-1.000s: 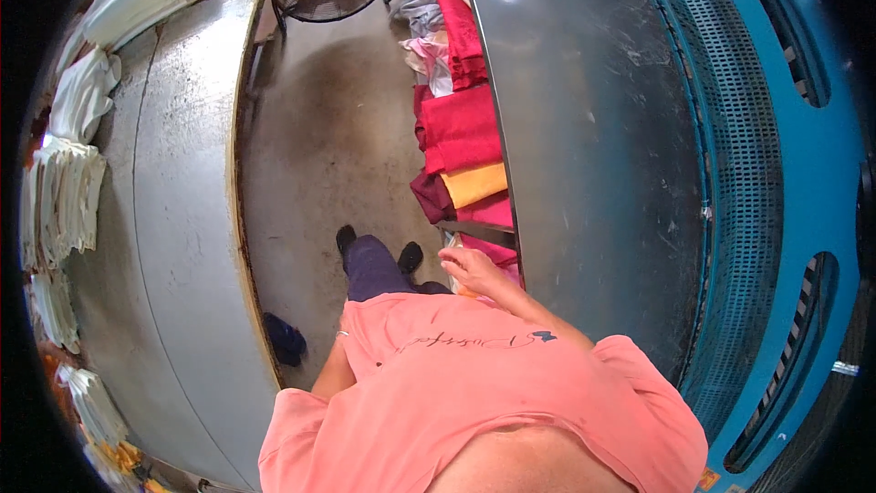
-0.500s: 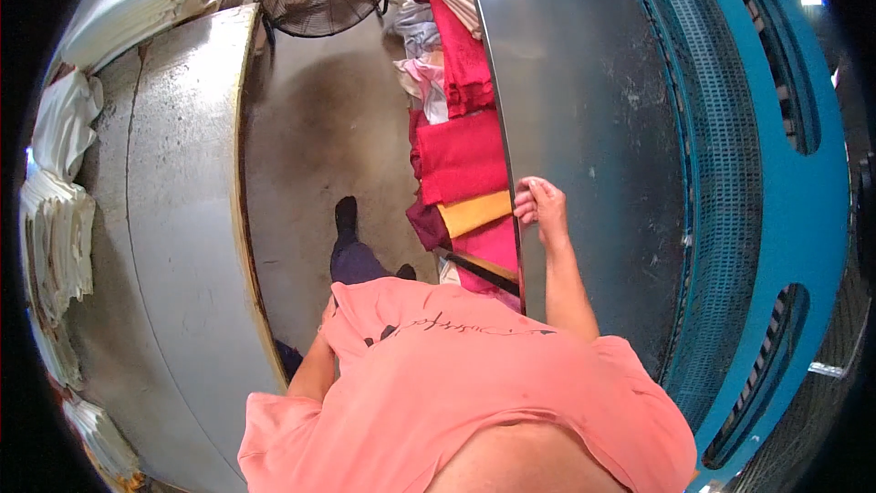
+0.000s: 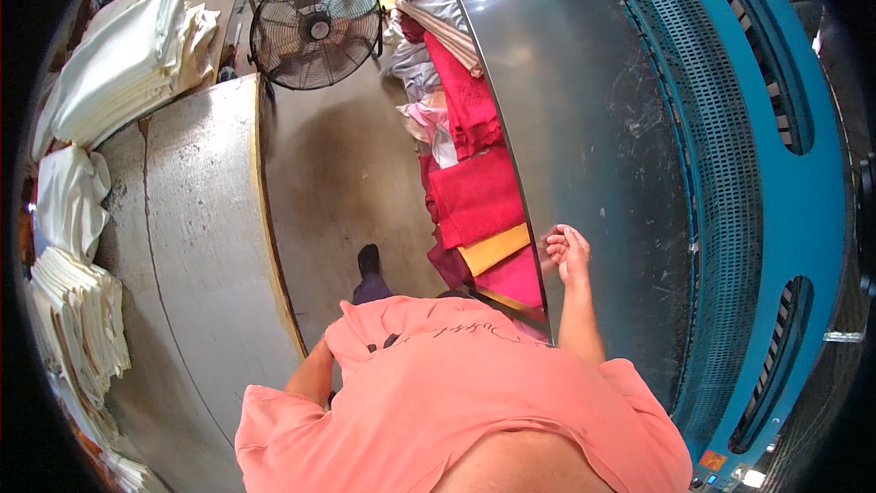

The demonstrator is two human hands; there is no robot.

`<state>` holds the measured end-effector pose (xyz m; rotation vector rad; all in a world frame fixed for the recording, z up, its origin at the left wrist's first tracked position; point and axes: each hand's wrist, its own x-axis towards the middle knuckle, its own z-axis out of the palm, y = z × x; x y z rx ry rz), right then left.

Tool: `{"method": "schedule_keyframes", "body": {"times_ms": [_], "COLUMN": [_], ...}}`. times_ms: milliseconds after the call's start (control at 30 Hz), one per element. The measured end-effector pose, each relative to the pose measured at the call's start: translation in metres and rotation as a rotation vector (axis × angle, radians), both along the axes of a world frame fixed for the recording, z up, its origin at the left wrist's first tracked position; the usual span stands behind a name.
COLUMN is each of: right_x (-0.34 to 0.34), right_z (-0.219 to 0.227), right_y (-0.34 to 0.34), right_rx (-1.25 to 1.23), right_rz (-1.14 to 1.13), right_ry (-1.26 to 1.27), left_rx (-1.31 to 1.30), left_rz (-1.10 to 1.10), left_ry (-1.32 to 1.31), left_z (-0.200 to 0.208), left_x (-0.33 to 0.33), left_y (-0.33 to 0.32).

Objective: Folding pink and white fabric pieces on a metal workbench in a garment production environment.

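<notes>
My right hand (image 3: 569, 251) hovers at the edge of the smooth grey metal table (image 3: 584, 128), its fingers loosely curled and apart, with nothing visible in them. Whether it touches the surface I cannot tell. Nearest to it, below the table's edge, lie folded cloths: a yellow cloth (image 3: 495, 248), a red cloth (image 3: 479, 196) and a pink cloth (image 3: 514, 277). My left hand is hidden behind the front of my salmon shirt (image 3: 456, 374); only the left forearm (image 3: 313, 376) shows.
A black floor fan (image 3: 318, 27) stands ahead in the aisle. Along the left runs a worn grey table (image 3: 196, 246) with stacks of white folded cloth (image 3: 123, 64) at its far side. A blue machine frame (image 3: 803, 219) with a perforated band (image 3: 721, 146) borders the right.
The view has tilted, so the fan, tables and cloths sit lower in the picture. My right hand keeps its place near the yellow cloth. My left hand has slipped out of sight.
</notes>
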<state>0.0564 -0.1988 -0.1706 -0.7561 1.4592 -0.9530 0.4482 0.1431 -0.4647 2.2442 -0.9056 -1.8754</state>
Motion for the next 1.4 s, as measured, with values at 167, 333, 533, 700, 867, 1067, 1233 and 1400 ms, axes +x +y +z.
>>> {"method": "schedule_keyframes", "body": {"times_ms": [167,333,533,700,867,1067,1233,1400], "right_x": [0.005,0.006,0.003,0.001,0.000,0.001,-0.002,0.001], "right_z": [0.004,0.001,0.005,0.001,-0.001,-0.001,0.000,0.000], "right_y": [-0.002,-0.006,-0.004,-0.004,-0.003,-0.003,-0.001,-0.003], "right_rx": [0.021,0.056,0.066,0.067,0.060,0.035,0.047,0.039], "right_rz": [-0.053,-0.068,-0.091,-0.095,-0.092,-0.089,-0.114,-0.088], "right_ry": [-0.007,0.015,0.011,-0.002,-0.002,-0.035,-0.012,-0.032], "left_rx": [-0.020,-0.032,-0.280,-0.385,-0.379,-0.172,-0.184,-0.238], "left_rz": [-0.066,-0.257,0.348,0.313,0.084,0.176,0.131,0.149], "left_ry": [-0.022,-0.145,-0.053,-0.052,0.013,-0.071,-0.079,-0.081], "left_z": [-0.016,-0.017,0.056,0.072,0.070,0.033,0.045,0.045], "left_x": [0.020,0.054,0.056,0.041,0.052,0.090,0.103,0.097], "left_y": [-0.009,-0.036,-0.149,-0.182,-0.163,-0.114,-0.117,-0.126]}}
